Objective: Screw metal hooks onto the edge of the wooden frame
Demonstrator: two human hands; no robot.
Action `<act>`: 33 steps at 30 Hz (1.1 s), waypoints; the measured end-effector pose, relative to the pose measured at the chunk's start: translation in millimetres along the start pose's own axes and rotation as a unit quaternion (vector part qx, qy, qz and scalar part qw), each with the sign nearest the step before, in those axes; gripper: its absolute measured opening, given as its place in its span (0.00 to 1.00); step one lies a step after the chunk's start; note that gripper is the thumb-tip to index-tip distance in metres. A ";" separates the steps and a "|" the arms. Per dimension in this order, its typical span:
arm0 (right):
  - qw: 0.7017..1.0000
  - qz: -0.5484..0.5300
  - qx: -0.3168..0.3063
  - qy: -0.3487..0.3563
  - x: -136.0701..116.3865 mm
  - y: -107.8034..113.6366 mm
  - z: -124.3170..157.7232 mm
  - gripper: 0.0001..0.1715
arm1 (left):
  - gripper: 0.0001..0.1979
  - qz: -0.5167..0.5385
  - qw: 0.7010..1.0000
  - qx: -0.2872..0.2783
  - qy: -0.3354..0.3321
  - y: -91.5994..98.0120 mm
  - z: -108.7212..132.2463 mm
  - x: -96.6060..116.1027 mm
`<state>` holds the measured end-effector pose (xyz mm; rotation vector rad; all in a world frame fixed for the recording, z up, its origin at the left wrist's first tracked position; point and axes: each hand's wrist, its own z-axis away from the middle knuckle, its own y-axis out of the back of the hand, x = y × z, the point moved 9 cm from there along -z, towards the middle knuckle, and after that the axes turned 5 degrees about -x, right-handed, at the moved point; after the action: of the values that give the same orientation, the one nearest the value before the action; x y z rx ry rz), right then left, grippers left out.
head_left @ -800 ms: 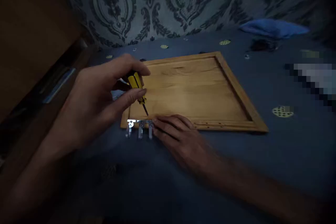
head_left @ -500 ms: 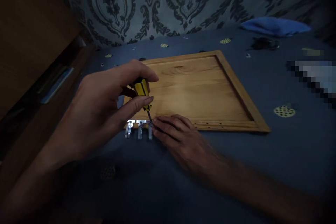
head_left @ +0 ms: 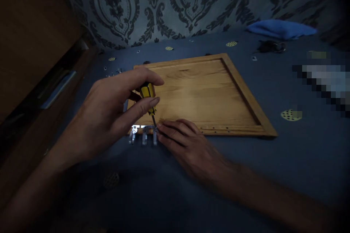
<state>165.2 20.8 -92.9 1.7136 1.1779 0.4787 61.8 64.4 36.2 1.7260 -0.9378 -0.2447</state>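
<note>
My left hand (head_left: 109, 111) is closed around a small yellow-and-black screwdriver (head_left: 148, 94), thumb in front and fingers behind the handle. Its shaft slants down to the rightmost metal hinge fitting (head_left: 155, 136) on the near edge of a framed wooden panel (head_left: 202, 94). Two more silver fittings stand to the left, one in the middle (head_left: 145, 136) and one at the end (head_left: 133, 134). My right hand (head_left: 191, 145) lies with outstretched fingers on the frame's near edge, fingertips beside the screwdriver tip. What its thumb touches is hidden.
The panel lies on a dark blue patterned cloth (head_left: 246, 174). Small metal pieces (head_left: 116, 72) sit beyond my left hand. A blue cloth (head_left: 281, 30) and a dark object (head_left: 270, 46) lie at the back right. Wooden furniture (head_left: 35, 36) stands at the left, patterned wall behind.
The view has shifted slightly, so the panel and cloth appear a little further left. My left hand has turned slightly around the screwdriver; its tip stays at the same fitting.
</note>
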 end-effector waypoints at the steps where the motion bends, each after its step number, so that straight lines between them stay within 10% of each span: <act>1: 1.000 0.001 -0.002 -0.002 0.4 -0.7 0.3 0.20 | 0.09 -0.006 1.000 0.004 -0.007 -0.9 -0.8 1.0; 33: 1.000 0.001 0.000 -0.007 1.2 -0.6 0.3 0.21 | 0.11 0.002 0.998 0.053 0.021 -5.2 -0.1 -3.7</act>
<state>165.6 21.7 -93.7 1.7143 1.1672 0.4682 61.8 67.4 30.5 1.8196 -0.9376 -0.1562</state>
